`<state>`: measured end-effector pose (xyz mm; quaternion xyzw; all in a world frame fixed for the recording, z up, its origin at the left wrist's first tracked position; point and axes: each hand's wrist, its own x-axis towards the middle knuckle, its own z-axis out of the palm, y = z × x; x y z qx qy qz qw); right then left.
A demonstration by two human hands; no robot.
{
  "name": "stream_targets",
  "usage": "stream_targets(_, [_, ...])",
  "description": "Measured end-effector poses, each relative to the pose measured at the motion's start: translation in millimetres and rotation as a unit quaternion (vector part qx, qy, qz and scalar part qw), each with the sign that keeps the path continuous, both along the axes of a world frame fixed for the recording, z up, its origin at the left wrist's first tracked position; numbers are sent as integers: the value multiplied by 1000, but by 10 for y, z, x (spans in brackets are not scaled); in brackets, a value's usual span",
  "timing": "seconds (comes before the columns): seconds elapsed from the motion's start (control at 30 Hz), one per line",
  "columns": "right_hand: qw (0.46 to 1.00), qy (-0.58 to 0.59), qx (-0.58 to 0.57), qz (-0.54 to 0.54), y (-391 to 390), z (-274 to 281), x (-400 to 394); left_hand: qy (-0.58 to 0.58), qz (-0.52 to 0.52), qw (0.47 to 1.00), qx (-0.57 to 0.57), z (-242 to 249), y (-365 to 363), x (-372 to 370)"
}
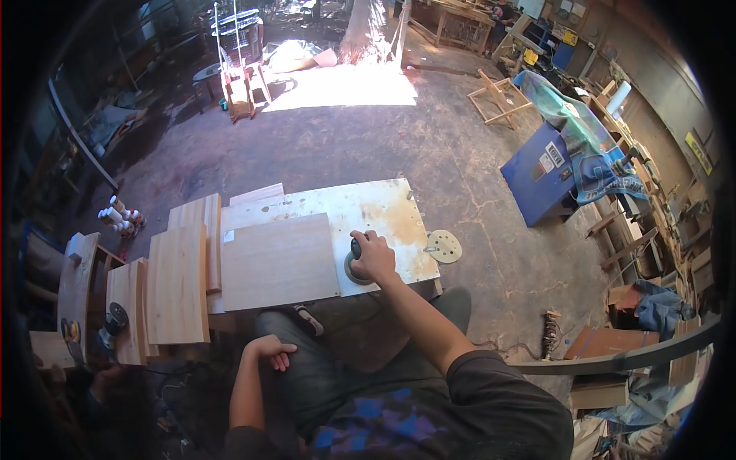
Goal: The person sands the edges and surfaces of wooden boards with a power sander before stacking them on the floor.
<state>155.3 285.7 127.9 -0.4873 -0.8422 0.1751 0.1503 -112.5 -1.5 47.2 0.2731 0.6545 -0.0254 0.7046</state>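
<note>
On the white worktable (376,203), my right hand (373,258) is closed over the top of a round sander (351,270). The sander has a dark knob and a round base, mostly covered by the hand. It rests beside the right edge of a thin wooden panel (280,257) lying flat on the table. My left hand (272,350) lies near my left thigh, fingers loosely bent and slightly apart, holding nothing. A perforated sanding disc (445,247) sits at the table's right edge.
Stacked wooden boards (178,284) lie left of the panel. A blue power tool (113,320) is at the lower left, near another person's dim hand (106,377). Several small bottles (123,217) stand on the floor. At right are a blue box (538,175) and a wooden frame (500,100).
</note>
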Motion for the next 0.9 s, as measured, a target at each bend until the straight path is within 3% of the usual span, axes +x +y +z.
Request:
stream_targets(0.13, [1000, 8, 10, -6, -21, -6, -39, 121, 137, 975, 129, 16, -330, 192])
stream_targets(0.17, [1000, 6, 12, -9, -32, -1, -50, 198, 164, 950, 177, 43, -420, 308])
stream_targets(0.23, [1000, 1, 10, -8, -46, 15, -50, 346, 212, 874, 266, 133, -585, 646])
stream_targets(0.27, [1000, -2, 9, -8, -43, 24, -49, 465, 192, 781, 370, -133, -710, 778])
stream_targets(0.3, [1000, -4, 6, -6, -38, 30, -46, 447, 250, 800, 314, -16, -720, 965])
stream_targets(0.37, [1000, -9, 1, -4, -35, 44, -28, 502, 181, 742, 405, -186, -814, 1149])
stream_targets(0.47, [1000, -4, 6, 0, -16, 10, -34, 504, 235, 703, 444, -182, -702, 1319])
stream_targets(0.63, [1000, -2, 7, -2, -21, -14, -31, 516, 106, 721, 451, -98, -553, 1217])
stream_targets(0.9, [999, -11, 3, 37, 105, -109, -55, 528, 89, 761, 367, 2, -472, 1341])
